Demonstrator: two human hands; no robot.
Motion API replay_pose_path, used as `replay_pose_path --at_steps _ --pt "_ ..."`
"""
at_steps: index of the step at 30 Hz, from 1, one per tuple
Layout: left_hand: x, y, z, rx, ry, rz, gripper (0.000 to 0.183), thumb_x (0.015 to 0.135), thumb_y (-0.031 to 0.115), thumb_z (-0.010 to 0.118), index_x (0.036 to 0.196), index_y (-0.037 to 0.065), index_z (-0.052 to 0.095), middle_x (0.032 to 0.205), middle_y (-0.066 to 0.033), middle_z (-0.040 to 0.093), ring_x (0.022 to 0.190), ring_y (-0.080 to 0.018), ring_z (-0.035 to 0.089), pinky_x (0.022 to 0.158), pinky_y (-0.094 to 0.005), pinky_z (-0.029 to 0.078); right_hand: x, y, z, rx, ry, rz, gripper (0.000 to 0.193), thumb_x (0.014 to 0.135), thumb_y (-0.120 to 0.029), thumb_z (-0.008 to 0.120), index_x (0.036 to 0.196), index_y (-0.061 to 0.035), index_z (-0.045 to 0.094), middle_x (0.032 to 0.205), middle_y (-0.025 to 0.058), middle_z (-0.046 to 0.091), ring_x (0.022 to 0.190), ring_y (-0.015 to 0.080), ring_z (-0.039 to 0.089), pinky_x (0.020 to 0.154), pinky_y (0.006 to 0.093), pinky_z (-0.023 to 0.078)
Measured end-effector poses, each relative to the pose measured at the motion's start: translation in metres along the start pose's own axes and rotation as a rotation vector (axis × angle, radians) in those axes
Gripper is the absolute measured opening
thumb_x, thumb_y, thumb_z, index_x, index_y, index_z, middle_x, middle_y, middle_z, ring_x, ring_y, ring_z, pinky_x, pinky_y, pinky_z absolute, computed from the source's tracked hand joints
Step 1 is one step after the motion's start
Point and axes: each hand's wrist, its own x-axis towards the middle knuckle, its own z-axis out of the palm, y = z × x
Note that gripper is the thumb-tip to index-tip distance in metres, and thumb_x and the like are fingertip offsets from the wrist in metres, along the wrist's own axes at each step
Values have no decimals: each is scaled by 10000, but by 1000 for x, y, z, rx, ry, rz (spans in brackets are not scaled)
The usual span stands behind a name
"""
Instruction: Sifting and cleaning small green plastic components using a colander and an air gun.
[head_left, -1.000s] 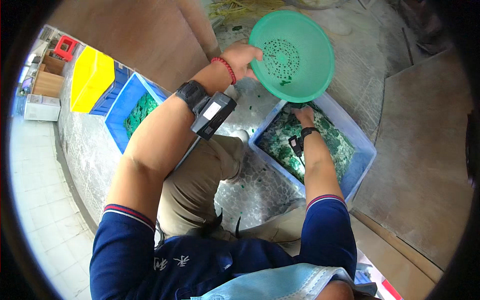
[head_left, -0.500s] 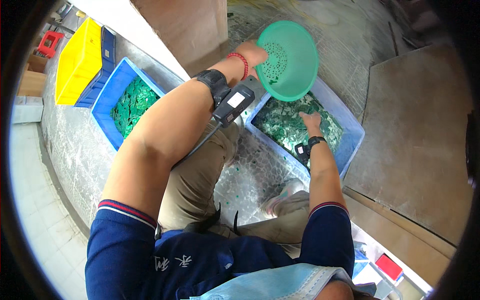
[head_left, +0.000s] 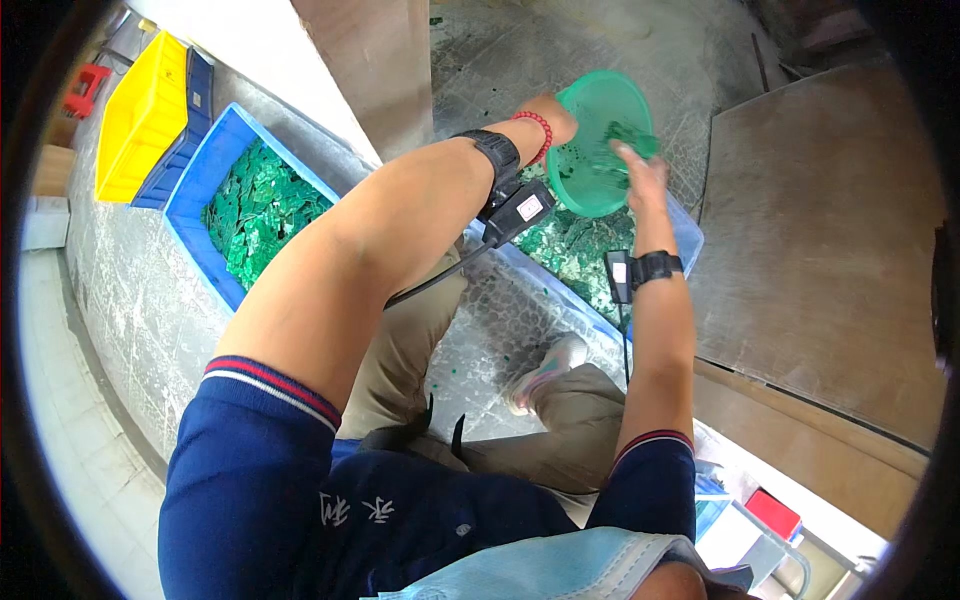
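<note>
A round green plastic colander (head_left: 585,190) hangs tilted above the far side of a blue bin (head_left: 692,232). My left hand (head_left: 555,118), closed, grips the colander's left rim. At its right side my right hand (head_left: 643,178) reaches over the rim, with a smeared bunch of green flat pieces (head_left: 628,140) at its fingers. These pieces are inside the colander's mouth, and motion blurs the fingertips. Below, the bin holds many green and whitish scraps (head_left: 575,248), partly hidden by the colander and my arms.
Another blue bin (head_left: 182,205), full of green flat scraps (head_left: 262,215), stands left. Beside it are a yellow crate (head_left: 140,120) and a dark blue crate (head_left: 172,165). A brown board (head_left: 820,230) stands on the right. My shoe (head_left: 550,370) is near the bin.
My right hand has risen from the scraps in the bin to the colander, bringing green pieces. The colander has shifted slightly right and lower, still in my left hand.
</note>
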Motion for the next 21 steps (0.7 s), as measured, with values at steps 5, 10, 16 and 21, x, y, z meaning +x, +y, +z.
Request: replay_pose_path --at_steps 5,10,16,21 --pt "-13 21 -12 22 -3 -62 246 730 149 543 889 -34 585 893 -153 613 810 -259 608 663 -346 497 7 7 16 -775 -69 -282 461 664 -230 697 1009 41 554 934 162 600 818 209 578 735 306 452" --pt "44 -71 0 -554 32 -240 331 634 228 708 814 -26 596 852 -136 616 807 -282 591 661 -338 480 15 -6 6 -482 221 -356 370 712 -278 662 898 36 600 784 163 616 740 185 576 713 279 455" --pt "21 -45 -29 261 11 44 313 599 228 729 785 4 613 827 -147 608 789 -288 590 667 -335 478 36 130 -63 -811 -70 -81 501 673 -393 654 969 4 581 983 212 565 972 314 521 863 382 380" --pt "-3 -27 -45 398 3 -9 285 594 190 731 789 15 619 869 -140 607 788 -284 592 674 -331 479 -8 168 25 -1294 -679 -189 801 548 -453 723 1178 -56 430 1247 176 371 1155 352 342 949 426 309"
